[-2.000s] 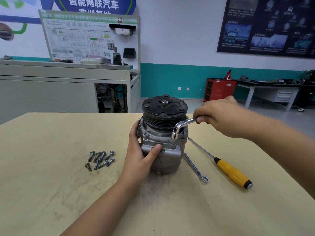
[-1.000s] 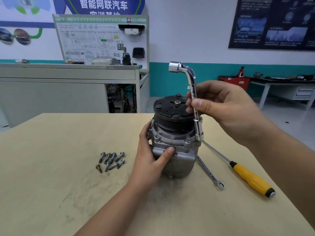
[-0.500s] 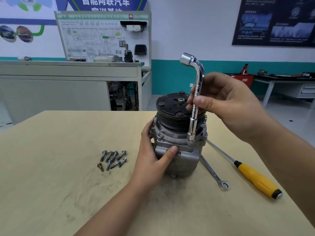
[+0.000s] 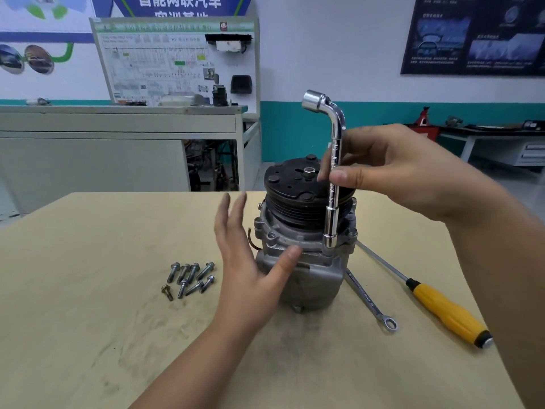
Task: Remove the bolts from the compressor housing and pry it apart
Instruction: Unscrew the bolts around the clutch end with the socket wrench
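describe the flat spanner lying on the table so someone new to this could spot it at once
Start at the grey compressor standing on the table. Just right of its base lies a thin flat silver spanner, ring end toward the camera. Unlike the screwdriver beside it, it has no yellow handle.

Left hand has let go of compressor.

The blue wall banner reads "智能网联汽车".
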`<action>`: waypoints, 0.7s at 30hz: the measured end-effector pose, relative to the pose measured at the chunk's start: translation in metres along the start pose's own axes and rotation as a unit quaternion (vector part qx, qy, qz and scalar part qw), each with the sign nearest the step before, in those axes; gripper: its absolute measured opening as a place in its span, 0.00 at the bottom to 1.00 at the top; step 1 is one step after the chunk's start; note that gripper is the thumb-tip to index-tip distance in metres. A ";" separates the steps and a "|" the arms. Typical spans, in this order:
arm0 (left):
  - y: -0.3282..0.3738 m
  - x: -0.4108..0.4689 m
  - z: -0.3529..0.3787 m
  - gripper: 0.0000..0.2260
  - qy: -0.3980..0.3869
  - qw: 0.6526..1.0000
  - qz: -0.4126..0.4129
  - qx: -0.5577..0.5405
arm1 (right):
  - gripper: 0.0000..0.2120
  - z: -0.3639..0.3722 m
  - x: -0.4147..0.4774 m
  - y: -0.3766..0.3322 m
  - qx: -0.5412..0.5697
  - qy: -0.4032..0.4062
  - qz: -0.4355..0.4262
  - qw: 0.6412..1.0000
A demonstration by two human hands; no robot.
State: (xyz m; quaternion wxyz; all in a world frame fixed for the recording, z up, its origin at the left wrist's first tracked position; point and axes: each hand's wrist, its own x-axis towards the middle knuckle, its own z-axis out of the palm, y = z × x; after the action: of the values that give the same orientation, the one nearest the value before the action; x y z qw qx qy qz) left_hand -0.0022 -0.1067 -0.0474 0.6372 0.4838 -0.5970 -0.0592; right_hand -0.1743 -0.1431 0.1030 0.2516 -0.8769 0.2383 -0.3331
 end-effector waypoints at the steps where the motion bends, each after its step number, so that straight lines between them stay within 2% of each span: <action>1: 0.003 0.002 -0.001 0.32 0.013 1.000 0.026 0.007 | 0.07 -0.002 0.001 0.001 0.010 -0.005 0.003 1.000; 4: 0.012 0.006 0.000 0.24 0.009 0.995 0.096 0.032 | 0.09 -0.003 0.003 0.004 0.021 -0.009 -0.003 1.000; 7: 0.025 0.015 -0.002 0.11 0.027 0.983 0.173 0.055 | 0.15 0.001 0.005 0.006 0.017 -0.016 -0.010 1.000; 9: 0.038 0.034 -0.008 0.07 0.034 0.981 0.186 0.035 | 0.17 0.002 0.005 0.008 0.017 -0.015 -0.023 0.999; 12: 0.062 0.070 -0.018 0.05 -0.055 0.986 0.128 -0.095 | 0.19 0.001 0.005 0.012 0.021 -0.012 -0.035 0.999; 14: 0.072 0.089 -0.022 0.07 -0.117 0.974 0.078 -0.180 | 0.19 0.001 0.006 0.014 0.025 -0.014 -0.032 0.999; 18: 0.076 0.105 -0.013 0.06 -0.224 0.943 0.038 -0.244 | 0.14 -0.001 0.006 0.016 0.060 -0.014 -0.025 0.998; 21: 0.076 0.106 -0.006 0.08 -0.255 0.931 0.031 -0.261 | 0.13 -0.002 0.006 0.019 0.086 -0.005 -0.016 0.996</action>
State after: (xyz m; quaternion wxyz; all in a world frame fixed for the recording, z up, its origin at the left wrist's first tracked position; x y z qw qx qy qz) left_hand -0.0062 -0.1324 0.0806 0.5691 0.2505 -0.7175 -0.3141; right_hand -0.1764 -0.1613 0.0953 0.3220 -0.8573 0.1938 -0.3518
